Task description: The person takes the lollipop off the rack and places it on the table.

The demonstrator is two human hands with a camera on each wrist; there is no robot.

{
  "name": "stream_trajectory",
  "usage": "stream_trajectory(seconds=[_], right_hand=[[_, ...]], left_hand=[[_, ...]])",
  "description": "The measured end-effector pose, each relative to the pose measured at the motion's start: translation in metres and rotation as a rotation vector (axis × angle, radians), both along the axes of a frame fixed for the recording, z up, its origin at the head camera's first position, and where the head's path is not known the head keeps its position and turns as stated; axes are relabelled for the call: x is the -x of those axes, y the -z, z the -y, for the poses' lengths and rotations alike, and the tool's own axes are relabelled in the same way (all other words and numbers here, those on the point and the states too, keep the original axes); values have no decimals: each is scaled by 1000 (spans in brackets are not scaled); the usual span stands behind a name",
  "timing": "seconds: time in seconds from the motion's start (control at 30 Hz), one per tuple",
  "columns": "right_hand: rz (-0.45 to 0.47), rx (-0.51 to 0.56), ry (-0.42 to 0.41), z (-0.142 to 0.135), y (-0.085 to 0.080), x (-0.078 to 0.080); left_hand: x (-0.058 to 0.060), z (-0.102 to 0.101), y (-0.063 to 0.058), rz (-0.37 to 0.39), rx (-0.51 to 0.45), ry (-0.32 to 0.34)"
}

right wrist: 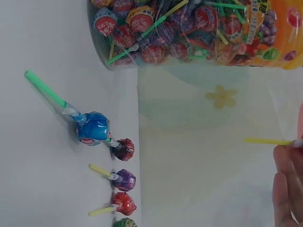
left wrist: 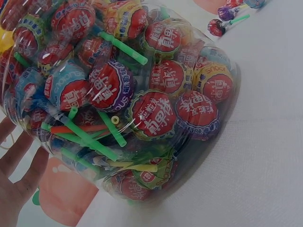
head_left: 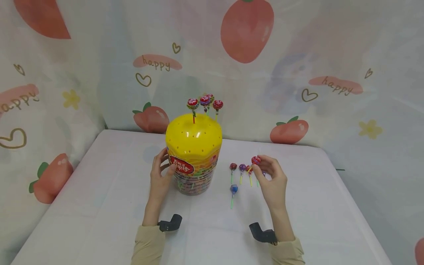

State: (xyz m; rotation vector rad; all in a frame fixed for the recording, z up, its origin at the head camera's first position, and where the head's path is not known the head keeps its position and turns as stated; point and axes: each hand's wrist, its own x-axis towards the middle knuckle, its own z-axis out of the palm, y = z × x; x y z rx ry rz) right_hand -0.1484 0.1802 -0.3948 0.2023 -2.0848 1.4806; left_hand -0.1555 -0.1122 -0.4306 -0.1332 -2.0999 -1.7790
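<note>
Right hand point(head_left: 275, 181) — in a pinch

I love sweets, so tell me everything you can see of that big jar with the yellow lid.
The jar stands upright on the table. Its clear, plastic-looking body is packed with wrapped lollipops. Beneath its glossy yellow lid, dotted with small holes, runs a colourful label with a red oval. At least four lollipops rise upright from the lid. The left hand touches the jar's side.

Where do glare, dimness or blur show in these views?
Head: white glare spots on the yellow lid; left wrist: pale reflections across the clear jar; right wrist: dimmer than the head view, the backdrop soft and hazy, the blue lollipop clearer.
</note>
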Motion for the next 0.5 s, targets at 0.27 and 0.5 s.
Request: stream_trajectory(seconds=[0.27,0.5], right_hand=[[171,-80,10,-17,16,6],[437,-123,-2,-26,31,11]], left_hand=[[-2,0,-1,10,-2,-17],[-1,0,-2,4,5,-9]])
